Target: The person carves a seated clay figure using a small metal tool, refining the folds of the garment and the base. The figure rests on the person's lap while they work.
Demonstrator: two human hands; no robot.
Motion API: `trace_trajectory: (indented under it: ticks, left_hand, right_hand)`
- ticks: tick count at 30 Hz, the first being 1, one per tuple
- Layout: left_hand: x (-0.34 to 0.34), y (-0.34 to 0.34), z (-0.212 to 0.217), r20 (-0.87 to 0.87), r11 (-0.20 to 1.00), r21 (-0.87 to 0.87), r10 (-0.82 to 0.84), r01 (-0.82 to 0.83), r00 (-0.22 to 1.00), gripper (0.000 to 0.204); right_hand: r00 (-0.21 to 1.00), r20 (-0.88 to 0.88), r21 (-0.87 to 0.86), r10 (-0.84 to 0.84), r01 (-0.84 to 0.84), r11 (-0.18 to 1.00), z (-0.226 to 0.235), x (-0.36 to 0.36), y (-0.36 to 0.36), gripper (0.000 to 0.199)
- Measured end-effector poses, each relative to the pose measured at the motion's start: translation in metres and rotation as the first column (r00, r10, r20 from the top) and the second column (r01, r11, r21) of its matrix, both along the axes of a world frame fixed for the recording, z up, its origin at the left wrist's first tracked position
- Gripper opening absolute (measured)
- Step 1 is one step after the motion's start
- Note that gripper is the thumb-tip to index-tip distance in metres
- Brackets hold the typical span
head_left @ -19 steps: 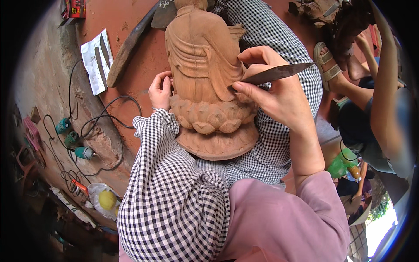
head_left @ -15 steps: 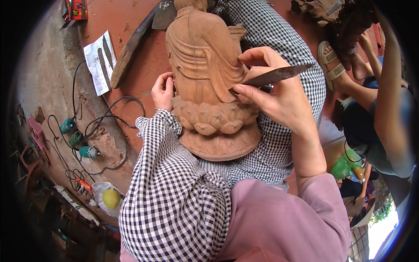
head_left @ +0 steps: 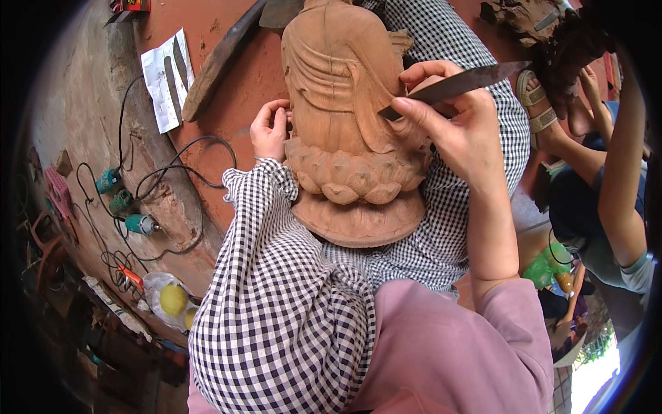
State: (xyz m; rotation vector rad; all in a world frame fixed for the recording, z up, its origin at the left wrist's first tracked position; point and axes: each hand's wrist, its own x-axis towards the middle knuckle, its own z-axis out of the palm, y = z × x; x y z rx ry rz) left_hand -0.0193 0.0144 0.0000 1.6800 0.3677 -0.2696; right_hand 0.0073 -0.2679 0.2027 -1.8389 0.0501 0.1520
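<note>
A brown carved wooden statue (head_left: 321,90) with draped robe folds and a lotus-petal base lies tilted back across my checkered-cloth lap. My left hand (head_left: 270,130) grips its left edge, the fingertips partly hidden behind the wood. In my right hand (head_left: 458,117) a flat, dark, pointed carving blade (head_left: 476,79) is pinched between thumb and fingers. The blade's lower left end meets the robe folds at the statue's right side. Its other end points up and right, past my knuckles. The statue's head is cut off by the upper edge.
To the left, two similar dark blades (head_left: 171,83) lie on white paper (head_left: 157,103). A long wooden-handled tool (head_left: 219,65) rests beside them. Green power tools (head_left: 141,224) with black cords and a bag of yellow fruit (head_left: 172,299) lie farther left. Another person's sandalled foot (head_left: 538,103) is at right.
My right hand has moved the blade's working end higher along the robe folds. The whole view has shifted slightly, and my left hand stays at the statue's edge.
</note>
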Motion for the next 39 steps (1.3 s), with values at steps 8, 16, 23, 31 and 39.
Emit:
trace_trajectory:
  ticks: [8, 16, 23, 31, 39]
  left_hand:
    - [-0.002, -0.003, 0.005, 0.032, 1.000, -0.022, 0.015, -0.015, 0.999, 0.018]
    - [-0.002, -0.003, 0.002, 0.008, 0.999, -0.036, 0.026, -0.025, 1.000, 0.018]
    - [-0.003, -0.002, -0.001, -0.005, 0.998, -0.049, 0.046, -0.047, 0.999, 0.018]
    - [-0.002, -0.001, -0.001, 0.038, 0.999, -0.031, 0.024, -0.023, 0.999, 0.019]
    - [-0.002, -0.001, 0.001, 0.040, 1.000, -0.018, 0.011, -0.011, 0.999, 0.019]
  right_hand:
    - [0.988, 0.118, -0.182, 0.096, -0.073, 0.981, 0.006, -0.003, -0.001, 0.020]
    - [0.996, 0.052, -0.080, 0.066, -0.062, 0.995, 0.005, 0.001, -0.005, 0.030]
    - [0.989, -0.128, -0.095, 0.068, -0.080, 0.992, 0.011, 0.017, -0.006, 0.020]
    - [0.988, -0.150, -0.238, 0.042, -0.077, 0.968, 0.024, 0.018, 0.006, 0.015]
    - [0.969, 0.056, -0.463, 0.239, -0.187, 0.867, 0.023, 0.012, 0.000, 0.014]
